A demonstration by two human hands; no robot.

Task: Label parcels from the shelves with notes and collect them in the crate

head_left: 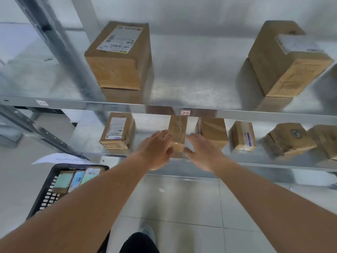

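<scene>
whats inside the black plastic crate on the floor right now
The black plastic crate holds three flat parcels side by side with green and blue notes on top. The left forearm covers its near right part, so anything there is hidden.

Head camera looks steeply down, close over the shelves (182,110).

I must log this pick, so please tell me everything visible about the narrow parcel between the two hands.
The narrow parcel is brown cardboard wrapped in glossy clear tape, standing on end on the lower shelf just below a small pink tag. The left hand and right hand flank its sides with straight fingers; contact is too blurred to confirm.
</scene>
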